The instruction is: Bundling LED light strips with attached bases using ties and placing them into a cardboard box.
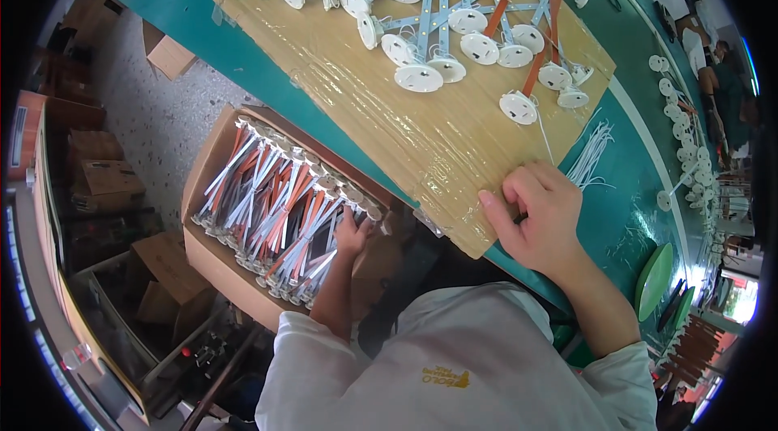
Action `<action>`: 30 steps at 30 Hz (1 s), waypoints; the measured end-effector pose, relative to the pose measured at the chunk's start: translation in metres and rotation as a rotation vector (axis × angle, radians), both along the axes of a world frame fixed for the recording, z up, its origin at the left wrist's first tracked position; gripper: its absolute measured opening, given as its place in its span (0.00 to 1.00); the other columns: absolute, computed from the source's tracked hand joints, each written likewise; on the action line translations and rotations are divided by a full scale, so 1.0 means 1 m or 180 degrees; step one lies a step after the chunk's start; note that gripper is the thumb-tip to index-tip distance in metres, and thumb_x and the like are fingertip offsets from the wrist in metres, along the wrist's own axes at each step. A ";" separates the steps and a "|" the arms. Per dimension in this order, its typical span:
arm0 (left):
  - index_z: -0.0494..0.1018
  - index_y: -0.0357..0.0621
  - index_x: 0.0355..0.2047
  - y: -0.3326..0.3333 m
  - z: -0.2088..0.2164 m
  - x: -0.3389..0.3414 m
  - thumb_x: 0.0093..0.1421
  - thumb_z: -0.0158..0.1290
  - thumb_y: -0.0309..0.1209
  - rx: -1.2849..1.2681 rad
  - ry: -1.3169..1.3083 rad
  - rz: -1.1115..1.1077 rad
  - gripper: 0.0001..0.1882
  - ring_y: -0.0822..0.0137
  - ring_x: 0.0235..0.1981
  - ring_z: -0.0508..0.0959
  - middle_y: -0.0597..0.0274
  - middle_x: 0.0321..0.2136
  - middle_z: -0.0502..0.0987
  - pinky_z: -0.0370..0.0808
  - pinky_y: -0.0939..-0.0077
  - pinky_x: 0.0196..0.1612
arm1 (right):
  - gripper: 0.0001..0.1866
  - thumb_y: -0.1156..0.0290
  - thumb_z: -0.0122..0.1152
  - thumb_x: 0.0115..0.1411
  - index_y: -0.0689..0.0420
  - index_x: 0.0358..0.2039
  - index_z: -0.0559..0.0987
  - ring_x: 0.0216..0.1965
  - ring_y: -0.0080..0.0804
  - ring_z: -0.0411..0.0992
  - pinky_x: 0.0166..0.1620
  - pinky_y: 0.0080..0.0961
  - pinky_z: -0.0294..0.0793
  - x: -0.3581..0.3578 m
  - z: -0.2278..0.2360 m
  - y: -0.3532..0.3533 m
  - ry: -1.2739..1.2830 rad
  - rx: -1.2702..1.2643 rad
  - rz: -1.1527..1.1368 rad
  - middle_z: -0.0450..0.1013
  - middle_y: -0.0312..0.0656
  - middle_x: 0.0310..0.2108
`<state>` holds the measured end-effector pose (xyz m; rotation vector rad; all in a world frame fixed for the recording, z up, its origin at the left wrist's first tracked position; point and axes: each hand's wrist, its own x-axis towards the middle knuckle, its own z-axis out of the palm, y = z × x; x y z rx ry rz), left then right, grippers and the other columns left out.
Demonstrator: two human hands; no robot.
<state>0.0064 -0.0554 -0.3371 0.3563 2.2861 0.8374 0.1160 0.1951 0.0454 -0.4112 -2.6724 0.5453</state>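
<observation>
My left hand [350, 236] reaches into an open cardboard box [235, 273] at the left, touching the packed LED strip lamps [279, 200] at its right side. Its fingers are partly hidden among the round ends, so any grip is unclear. My right hand [541, 219] rests on the near corner of a tape-covered cardboard sheet [438, 151], fingers loosely curled, thumb stretched out apart, nothing visible between them. On the sheet's far part lie several LED strip lamps [444, 6], pale-blue or orange-brown strips with white round ends. One round end [519, 107] lies just beyond my right hand.
A bundle of white wires [593, 157] lies right of the sheet on the green table [628, 212]. Green round pieces [653, 281] stand near the right edge. More white discs [685, 135] line the far right. Cardboard boxes [170, 265] sit at the left.
</observation>
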 end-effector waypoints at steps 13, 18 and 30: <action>0.62 0.40 0.59 0.006 0.067 -0.027 0.49 0.56 0.49 -0.0394 0.2197 -0.0796 0.40 0.42 0.63 0.58 0.45 0.58 0.64 0.58 0.47 0.60 | 0.16 0.72 0.68 0.46 0.54 0.16 0.66 0.16 0.32 0.61 0.19 0.27 0.56 0.002 0.001 0.004 -0.0031 -0.0030 0.0023 0.61 0.36 0.14; 0.47 0.41 0.67 0.002 0.075 -0.013 0.48 0.57 0.59 -0.0600 0.1868 -0.2064 0.55 0.43 0.69 0.44 0.53 0.67 0.50 0.45 0.42 0.65 | 0.16 0.71 0.69 0.46 0.54 0.16 0.66 0.17 0.32 0.62 0.19 0.27 0.57 0.003 0.001 0.007 0.0037 -0.0014 0.0034 0.62 0.36 0.14; 0.55 0.42 0.64 0.005 0.045 -0.020 0.49 0.58 0.57 -0.0622 0.2454 -0.0802 0.49 0.41 0.66 0.52 0.47 0.63 0.57 0.51 0.43 0.63 | 0.16 0.70 0.69 0.47 0.54 0.17 0.67 0.18 0.33 0.64 0.19 0.28 0.60 0.006 -0.001 0.004 0.0045 -0.0041 0.0047 0.64 0.36 0.15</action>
